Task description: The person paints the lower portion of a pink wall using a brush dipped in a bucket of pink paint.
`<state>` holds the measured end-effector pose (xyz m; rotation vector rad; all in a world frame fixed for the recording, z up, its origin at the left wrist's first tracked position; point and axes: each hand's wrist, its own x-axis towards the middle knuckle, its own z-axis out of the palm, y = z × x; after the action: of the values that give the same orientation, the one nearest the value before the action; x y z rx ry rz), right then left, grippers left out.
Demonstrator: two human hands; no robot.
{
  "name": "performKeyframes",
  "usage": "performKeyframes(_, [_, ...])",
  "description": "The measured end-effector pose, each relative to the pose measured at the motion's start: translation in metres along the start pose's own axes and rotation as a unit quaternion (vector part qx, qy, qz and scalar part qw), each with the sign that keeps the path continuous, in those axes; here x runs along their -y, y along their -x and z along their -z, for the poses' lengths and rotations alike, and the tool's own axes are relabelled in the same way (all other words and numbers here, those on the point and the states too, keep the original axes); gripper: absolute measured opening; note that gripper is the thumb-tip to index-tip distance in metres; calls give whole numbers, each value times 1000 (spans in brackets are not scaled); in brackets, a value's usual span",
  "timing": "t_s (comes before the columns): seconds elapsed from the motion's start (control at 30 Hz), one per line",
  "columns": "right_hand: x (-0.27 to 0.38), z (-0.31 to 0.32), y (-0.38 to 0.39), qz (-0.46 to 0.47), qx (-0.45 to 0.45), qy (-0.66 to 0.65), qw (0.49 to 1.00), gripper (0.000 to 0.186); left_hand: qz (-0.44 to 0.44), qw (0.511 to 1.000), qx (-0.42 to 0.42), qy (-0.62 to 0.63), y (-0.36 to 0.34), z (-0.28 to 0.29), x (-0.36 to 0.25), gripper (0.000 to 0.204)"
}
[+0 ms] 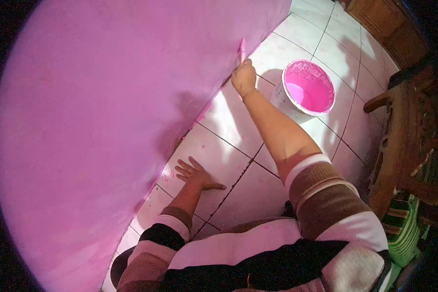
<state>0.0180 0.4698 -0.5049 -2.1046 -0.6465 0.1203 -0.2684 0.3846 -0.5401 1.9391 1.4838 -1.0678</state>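
My right hand (244,79) is closed round a paintbrush (243,48), whose pink-coated end points up and away along the foot of the pink wall (121,107). The handle is mostly hidden inside my fingers. Lower down, my left hand (193,176) lies flat with fingers spread on the white tiled floor (238,190), close to the wall. Just right of my right hand stands a white bucket (288,103) with pink paint inside; paint is smeared over its inner side and rim.
Pink drips dot the tiles along the wall's base. On the right is a carved wooden piece of furniture (394,146), with a green striped cloth item (405,233) beneath it. A wooden cabinet (382,22) stands at the far right.
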Motion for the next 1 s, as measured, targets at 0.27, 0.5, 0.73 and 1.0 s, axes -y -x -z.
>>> performKeyframes(0.27, [-21,-14,129,56,118,-127,983,36,31,999,-8,-18,-5,-2,-1,163])
performKeyframes(0.5, [-6,18,89,-65,66,-143,985,24,18,999,-23,-17,-4,-5,0,164])
performKeyframes(0.73, [-35,12,47,-72,-1,-126,989,32,-4,1000,-29,-11,-6,-8,5,164])
performKeyframes(1.0, [-23,-4,-26,-144,-51,-102,983,29,-5,1000,-18,-4,-2,-4,-1,161])
